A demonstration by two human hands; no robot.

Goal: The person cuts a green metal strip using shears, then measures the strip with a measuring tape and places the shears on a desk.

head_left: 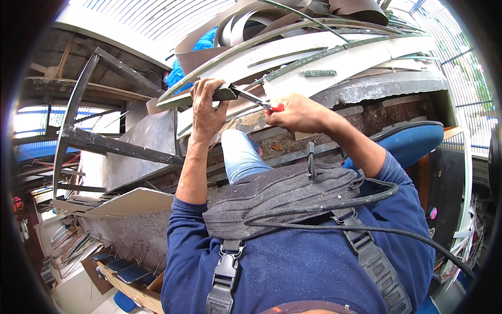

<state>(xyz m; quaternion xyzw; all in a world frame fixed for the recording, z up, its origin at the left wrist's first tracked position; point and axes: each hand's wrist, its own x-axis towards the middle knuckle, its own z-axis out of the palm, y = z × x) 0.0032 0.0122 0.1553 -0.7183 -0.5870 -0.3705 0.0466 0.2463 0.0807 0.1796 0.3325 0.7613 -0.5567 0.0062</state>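
Observation:
My left hand (205, 107) is closed around a narrow grey-green strip (225, 94), with the fingers over its top. In my right hand (297, 113) are red-handled snips (256, 100), their long metal blades pointing left. The blade tips meet the strip's end just beside my left fingers; whether they bite into it I cannot tell. Below and behind my hands lies a worktop (376, 90) heaped with long white and green-edged strips (303, 73). My jeans-covered leg (240, 152) is bent up under the left hand.
Curled brown sheets (235, 26) and blue plastic (175, 73) lie at the back. A dark metal frame (123, 144) stands at left. To the right is a blue padded seat (408, 144). A black bag (282, 201) with a cable (334, 226) hangs on my chest.

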